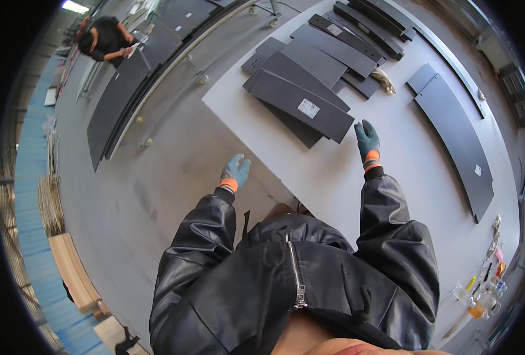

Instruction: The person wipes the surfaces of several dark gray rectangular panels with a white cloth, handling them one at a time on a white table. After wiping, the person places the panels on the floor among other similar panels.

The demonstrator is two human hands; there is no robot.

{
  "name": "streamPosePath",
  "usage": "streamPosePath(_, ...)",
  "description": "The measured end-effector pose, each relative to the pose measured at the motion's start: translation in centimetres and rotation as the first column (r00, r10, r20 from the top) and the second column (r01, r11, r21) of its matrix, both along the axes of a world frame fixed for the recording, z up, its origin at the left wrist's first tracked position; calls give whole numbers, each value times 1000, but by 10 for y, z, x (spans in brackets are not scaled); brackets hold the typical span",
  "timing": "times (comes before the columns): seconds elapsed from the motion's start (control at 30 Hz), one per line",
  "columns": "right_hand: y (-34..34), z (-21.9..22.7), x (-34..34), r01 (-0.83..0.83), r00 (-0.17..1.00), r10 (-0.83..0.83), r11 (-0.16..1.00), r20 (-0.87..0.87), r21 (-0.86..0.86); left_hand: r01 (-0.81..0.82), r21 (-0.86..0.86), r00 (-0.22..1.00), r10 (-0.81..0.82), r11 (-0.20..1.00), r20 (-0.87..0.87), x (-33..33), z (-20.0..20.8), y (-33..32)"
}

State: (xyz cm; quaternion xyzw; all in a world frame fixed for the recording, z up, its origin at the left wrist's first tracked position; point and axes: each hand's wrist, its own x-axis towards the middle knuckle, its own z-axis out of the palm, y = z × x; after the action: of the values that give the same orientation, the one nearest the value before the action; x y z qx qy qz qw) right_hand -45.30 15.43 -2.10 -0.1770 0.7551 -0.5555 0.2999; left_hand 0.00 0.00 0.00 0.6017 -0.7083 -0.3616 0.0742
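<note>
A gloved right hand (367, 142) hovers beside stacked dark panels (283, 97) on a white worktop (404, 171), the empty left hand (235, 171) past its edge.

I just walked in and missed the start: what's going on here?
A gloved person stands at a pale table. The open right hand is beside the corner of the nearest labelled dark panel; whether they touch is unclear. The left hand, open and empty, is over the floor beside the table. Farther off, a co-worker leans over other dark panels.
</note>
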Motion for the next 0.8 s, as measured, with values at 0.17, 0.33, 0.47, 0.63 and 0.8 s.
streamPosePath(0.17, -69, 45, -75, -58, 997, 61, 996, -38, 64, 127, -366, 982, -169, 922, -86, -121, 18, -119)
streamPosePath(0.33, -130, 46, -83, -117, 992, 112, 986, 50, 118, 225, -476, 935, -326, 850, -140, -233, 48, -240)
streamPosePath(0.47, -179, 35, -86, -21, 998, 12, 985, 57, 172, 332, -449, 900, -421, 830, -114, -325, 40, -322)
streamPosePath(0.63, -223, 13, -88, 48, 980, 57, 866, -192, 498, 443, -95, 894, -448, 891, -29, -396, 7, -370)
streamPosePath(0.8, -254, 25, -74, 148, 988, -82, 741, -131, 655, 485, -27, 874, -483, 874, 58, -423, 5, -382)
